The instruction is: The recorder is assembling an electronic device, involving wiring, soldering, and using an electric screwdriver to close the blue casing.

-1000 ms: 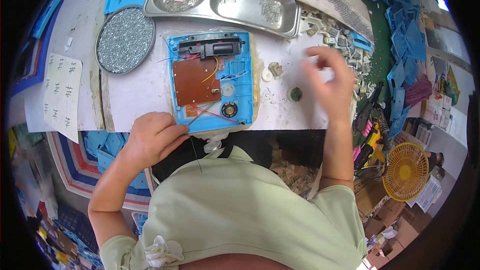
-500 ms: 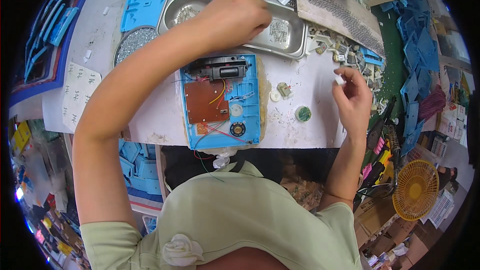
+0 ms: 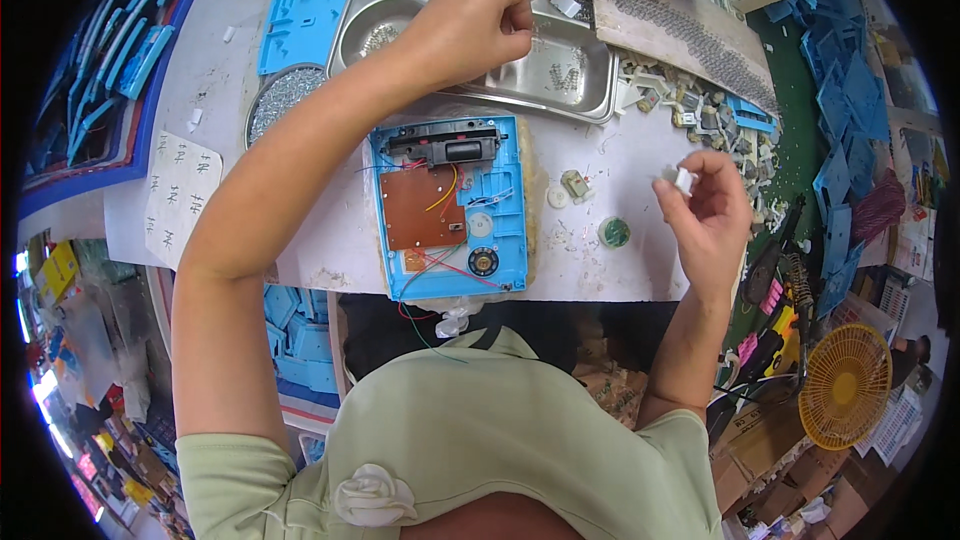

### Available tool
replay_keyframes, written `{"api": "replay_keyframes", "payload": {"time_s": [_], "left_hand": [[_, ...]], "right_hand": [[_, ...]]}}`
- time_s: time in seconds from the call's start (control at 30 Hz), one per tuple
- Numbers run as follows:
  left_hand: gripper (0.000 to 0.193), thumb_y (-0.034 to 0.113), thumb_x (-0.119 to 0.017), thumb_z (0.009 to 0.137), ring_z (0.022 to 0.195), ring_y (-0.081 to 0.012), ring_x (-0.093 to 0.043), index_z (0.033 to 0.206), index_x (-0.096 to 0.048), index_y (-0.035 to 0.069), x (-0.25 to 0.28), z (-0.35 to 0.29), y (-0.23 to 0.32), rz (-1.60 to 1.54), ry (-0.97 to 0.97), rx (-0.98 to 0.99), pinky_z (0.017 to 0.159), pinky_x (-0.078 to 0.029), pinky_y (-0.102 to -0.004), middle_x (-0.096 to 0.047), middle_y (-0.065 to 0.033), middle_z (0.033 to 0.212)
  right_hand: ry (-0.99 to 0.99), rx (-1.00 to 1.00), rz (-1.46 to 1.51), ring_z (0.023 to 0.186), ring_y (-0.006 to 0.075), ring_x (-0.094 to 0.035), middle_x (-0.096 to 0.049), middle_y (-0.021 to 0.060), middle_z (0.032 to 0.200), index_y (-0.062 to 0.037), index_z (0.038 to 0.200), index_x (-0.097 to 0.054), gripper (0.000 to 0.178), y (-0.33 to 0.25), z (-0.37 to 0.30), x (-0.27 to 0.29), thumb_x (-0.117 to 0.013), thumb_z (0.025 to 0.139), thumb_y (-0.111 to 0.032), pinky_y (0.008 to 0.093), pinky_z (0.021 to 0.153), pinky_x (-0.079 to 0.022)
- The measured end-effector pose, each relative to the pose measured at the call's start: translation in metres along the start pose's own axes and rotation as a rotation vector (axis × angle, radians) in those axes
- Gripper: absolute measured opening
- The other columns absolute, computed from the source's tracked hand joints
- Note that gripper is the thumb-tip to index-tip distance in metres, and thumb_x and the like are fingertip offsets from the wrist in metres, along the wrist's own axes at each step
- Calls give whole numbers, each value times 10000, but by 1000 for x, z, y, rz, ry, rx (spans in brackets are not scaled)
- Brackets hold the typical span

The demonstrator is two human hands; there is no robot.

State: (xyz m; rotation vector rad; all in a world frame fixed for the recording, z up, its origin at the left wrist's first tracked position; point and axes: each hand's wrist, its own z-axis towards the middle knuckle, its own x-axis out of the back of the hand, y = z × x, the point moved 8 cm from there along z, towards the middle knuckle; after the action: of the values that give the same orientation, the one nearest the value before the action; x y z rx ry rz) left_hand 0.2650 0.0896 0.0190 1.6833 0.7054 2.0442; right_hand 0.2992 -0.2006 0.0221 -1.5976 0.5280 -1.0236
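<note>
My left hand (image 3: 468,32) hangs over the steel compartment tray (image 3: 470,90), fingers pinched together near the wall between compartments. Whatever its fingertips hold is hidden. Small metal parts lie in the tray's compartments. My right hand (image 3: 712,215), off to the right above the table, grips a small white plastic piece (image 3: 684,180) between thumb and fingers. Between my arms lies an open blue plastic casing (image 3: 508,240). It contains a brown circuit board (image 3: 415,215), a black mechanism (image 3: 445,147), a round speaker (image 3: 484,261) and loose coloured wires.
A green round piece (image 3: 614,232) and a small motor-like part (image 3: 575,184) sit right of the casing. Mixed small parts (image 3: 690,110) pile up beside a board (image 3: 680,20) covered with metal bits. A round dish of silvery pieces (image 3: 290,100) stands left of the tray.
My left hand has shifted slightly up and left over the tray. The right hand has dropped a little, still gripping the white piece. The whole view has shifted slightly.
</note>
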Motion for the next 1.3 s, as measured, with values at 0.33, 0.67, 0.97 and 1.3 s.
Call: {"api": "replay_keyframes", "payload": {"time_s": [0.33, 0.67, 0.97, 1.3], "left_hand": [[335, 51, -646, 852, 733, -47, -539, 1184, -675, 19, 5, -33, 17, -410, 64, 44, 689, -473, -234, -608, 26, 808], [121, 22, -652, 969, 757, -135, -706, 1053, -568, 0, 26, -145, 49, -1106, -138, 382, 639, -564, -242, -700, -79, 909], [207, 11, -598, 1004, 800, -173, -725, 1198, -645, -44, -23, -224, 67, -1436, -178, 646, 702, -593, -283, -726, -123, 940], [182, 79, -638, 989, 711, -134, -698, 1146, -668, -8, -27, -224, 97, -1264, -576, 660, 600, -545, -259, -721, -79, 854]], "right_hand": [[-255, 76, -207, 569, 68, -445, -537, -32, 640, 24, 965, -702, 266, -29, 77, -92, -782, 841, -197, 281, 537, -379], [-292, 395, 162, 761, 196, -711, -752, 143, 960, 36, 1108, -706, 321, -75, -26, -75, -795, 801, 9, 275, 647, -536], [-431, 579, 83, 677, 265, -697, -737, 146, 888, 20, 1095, -707, 381, -91, -66, -102, -822, 732, 32, 335, 605, -545], [-798, 427, -114, 939, 286, -732, -706, 183, 1189, -21, 1222, -605, 365, -55, -91, -102, -728, 884, -82, 359, 782, -581]]}}
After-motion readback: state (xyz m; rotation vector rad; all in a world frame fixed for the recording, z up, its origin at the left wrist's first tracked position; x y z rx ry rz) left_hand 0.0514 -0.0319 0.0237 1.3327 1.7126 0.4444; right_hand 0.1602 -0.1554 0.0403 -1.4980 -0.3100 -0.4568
